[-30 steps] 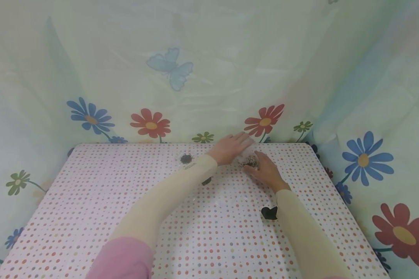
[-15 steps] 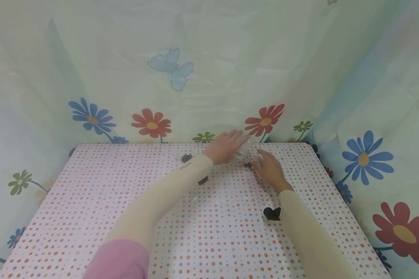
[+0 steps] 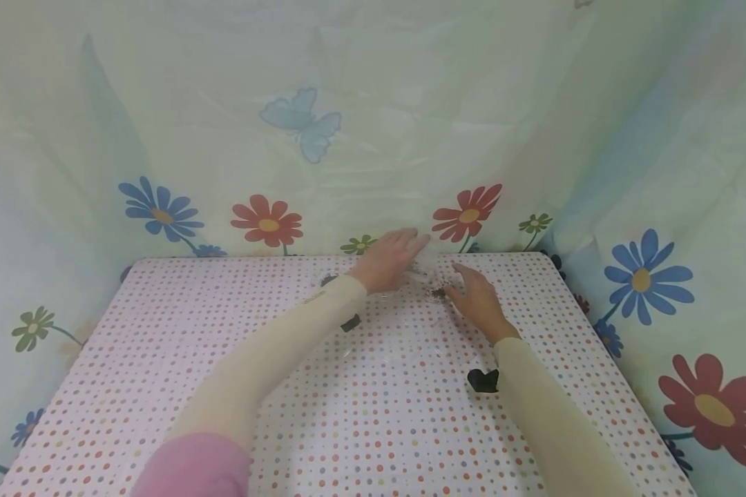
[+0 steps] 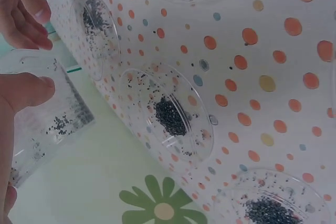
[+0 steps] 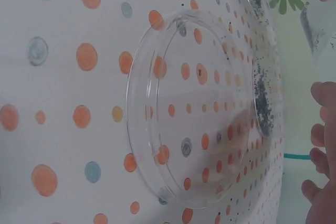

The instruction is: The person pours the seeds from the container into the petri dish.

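My left hand (image 3: pixel 385 262) pinches a clear plastic bag (image 4: pixel 58 121) between thumb and fingers. Small dark granules lie inside it, most along its lower edge. Round clear petri dishes stand under and around the hands. A heap of the same granules fills the middle of one dish (image 4: pixel 197 135), and another dish (image 4: pixel 113 40) near my right hand has granules scattered across it. My right hand (image 3: pixel 479 304) holds nothing; its fingers are loosely bent beside the granules (image 3: pixel 438 293) at the back of the table.
A dish without granules (image 5: pixel 137 145) is in front of the right hand. One more granule dish (image 4: pixel 220 203) shows at the left wrist view's lower edge. Dark flat pieces (image 3: pixel 483 380) lie on the dotted tabletop (image 3: pixel 373 428). A flower-print curtain (image 3: pixel 373 172) hangs behind the table.
The left hand has moved left with the bag, away from the right-hand granule dish. My right hand has drawn slightly back from that dish.
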The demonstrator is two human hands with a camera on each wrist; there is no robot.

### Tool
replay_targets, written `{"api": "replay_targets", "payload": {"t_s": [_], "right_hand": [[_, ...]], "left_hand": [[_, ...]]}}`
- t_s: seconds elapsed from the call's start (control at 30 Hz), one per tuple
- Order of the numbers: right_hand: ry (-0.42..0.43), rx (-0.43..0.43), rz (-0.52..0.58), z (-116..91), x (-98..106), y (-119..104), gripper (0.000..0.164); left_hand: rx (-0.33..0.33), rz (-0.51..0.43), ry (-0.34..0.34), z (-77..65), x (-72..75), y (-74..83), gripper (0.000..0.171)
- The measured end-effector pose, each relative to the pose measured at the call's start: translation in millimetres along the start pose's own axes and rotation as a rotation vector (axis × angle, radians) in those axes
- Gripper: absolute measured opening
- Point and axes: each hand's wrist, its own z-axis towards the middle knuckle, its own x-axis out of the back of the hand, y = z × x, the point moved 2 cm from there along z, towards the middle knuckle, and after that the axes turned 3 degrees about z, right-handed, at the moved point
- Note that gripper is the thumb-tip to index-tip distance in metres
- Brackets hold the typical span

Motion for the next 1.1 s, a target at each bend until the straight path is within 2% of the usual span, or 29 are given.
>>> {"api": "replay_targets", "payload": {"t_s": [0.2,0.4,0.6,0.77,0.93,1.1], "right_hand": [[0.001,0.016,-0.013,1.9,-1.1,-5.3,0.059],[-0.003,0.04,-0.028,3.2,-1.8,-8.5,0.058],[-0.011,0.057,-0.022,2.9,-2.0,-14.1,0.057],[-0.011,0.082,-0.01,2.7,-2.3,-18.5,0.057],[-0.013,0.075,-0.03,2.5,-2.6,-22.8,0.058],[-0.013,0.072,-0.033,3.2,-2.3,-27.1,0.058]], "left_hand": [[0.021,-0.03,0.014,-10.8,7.4,-4.3,0.086],[0.102,-0.127,0.022,-24.2,14.4,-9.6,0.088],[0.158,-0.168,0.021,-34.6,16.4,-14.7,0.085],[0.182,-0.183,0.04,-40.0,14.4,-19.3,0.084],[0.18,-0.18,0.074,-42.6,13.3,-23.1,0.084],[0.199,-0.215,0.1,-45.9,13.4,-26.2,0.086]]}}
